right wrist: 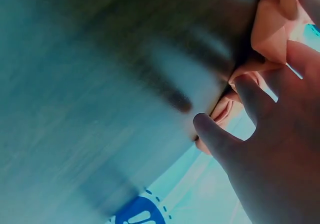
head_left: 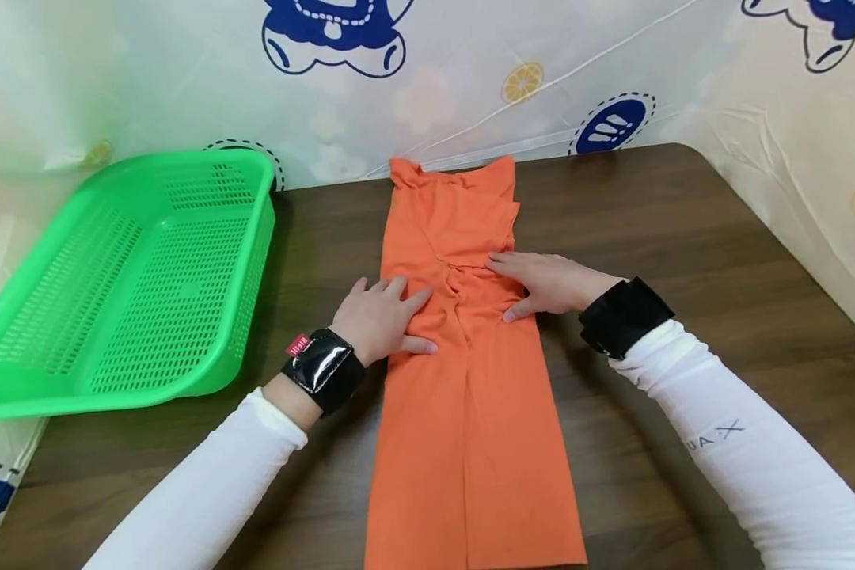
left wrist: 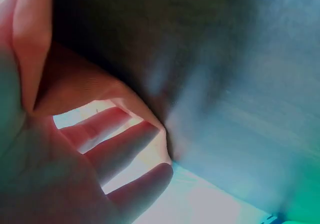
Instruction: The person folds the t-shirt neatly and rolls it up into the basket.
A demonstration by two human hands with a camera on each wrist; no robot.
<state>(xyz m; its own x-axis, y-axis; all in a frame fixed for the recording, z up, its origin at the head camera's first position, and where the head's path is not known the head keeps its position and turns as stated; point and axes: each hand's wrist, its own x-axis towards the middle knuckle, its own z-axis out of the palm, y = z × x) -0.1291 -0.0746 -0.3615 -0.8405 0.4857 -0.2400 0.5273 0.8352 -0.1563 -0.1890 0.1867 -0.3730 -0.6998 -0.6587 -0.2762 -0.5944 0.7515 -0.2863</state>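
Observation:
An orange garment [head_left: 427, 443], folded into a long strip, lies lengthwise on the dark wooden table, with a seam down its middle and wrinkles between the hands. On its left edge rests my left hand [head_left: 381, 321], fingers spread and thumb on the fabric. Across from it, my right hand [head_left: 552, 281] touches the right edge with fairly straight fingers, a little farther up. In the left wrist view the garment's edge [left wrist: 90, 89] rises beside the extended fingers. Bunched orange fabric [right wrist: 272, 34] shows next to the spread fingers in the right wrist view.
A green plastic basket [head_left: 256, 261] with perforated sides stands at the left of the table [head_left: 641, 206]. Behind the table hangs a pale printed sheet [head_left: 442, 87] with blue cartoon figures and orange slices. The garment's top end reaches close to the back edge.

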